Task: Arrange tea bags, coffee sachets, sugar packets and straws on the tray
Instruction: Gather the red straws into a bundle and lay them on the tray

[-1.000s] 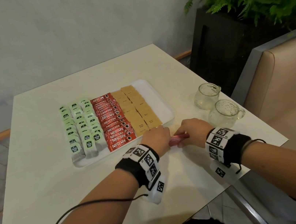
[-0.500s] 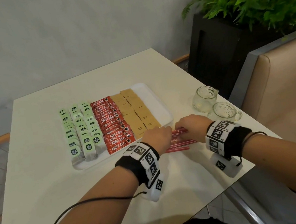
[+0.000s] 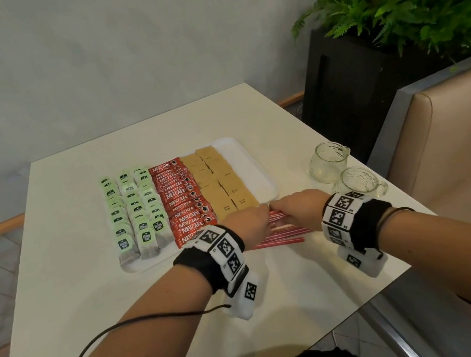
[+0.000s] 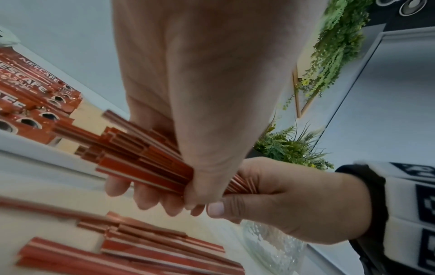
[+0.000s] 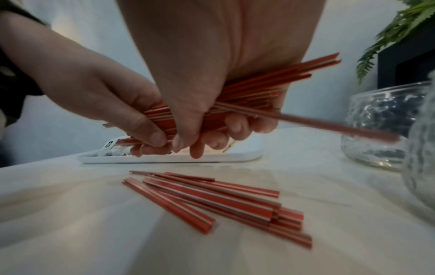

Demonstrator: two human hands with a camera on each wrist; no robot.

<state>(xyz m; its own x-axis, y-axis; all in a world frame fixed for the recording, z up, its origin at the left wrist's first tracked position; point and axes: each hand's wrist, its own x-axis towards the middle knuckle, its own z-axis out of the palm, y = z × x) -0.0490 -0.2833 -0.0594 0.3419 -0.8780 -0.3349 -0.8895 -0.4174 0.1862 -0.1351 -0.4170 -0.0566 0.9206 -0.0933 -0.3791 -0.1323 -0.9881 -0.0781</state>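
A white tray [image 3: 261, 174] holds rows of green tea bags [image 3: 134, 212], red coffee sachets [image 3: 182, 198] and brown sugar packets [image 3: 219, 180]. At the tray's near right corner, my left hand [image 3: 250, 222] and right hand [image 3: 297, 209] together grip a bundle of red straws [image 4: 146, 158], held just above the table. In the right wrist view the bundle [image 5: 259, 87] fans out, and one straw sticks out toward the jars. Several loose straws [image 5: 212, 201] lie on the table under my hands.
Two empty glass jars [image 3: 328, 161] [image 3: 357, 183] stand right of the tray, close to my right wrist. A black planter with ferns [image 3: 354, 99] and a beige seat [image 3: 452, 146] flank the table's right edge.
Both hands have lifted a bundle of straws off the table and moved it a little toward the tray. Several straws stayed behind on the table.
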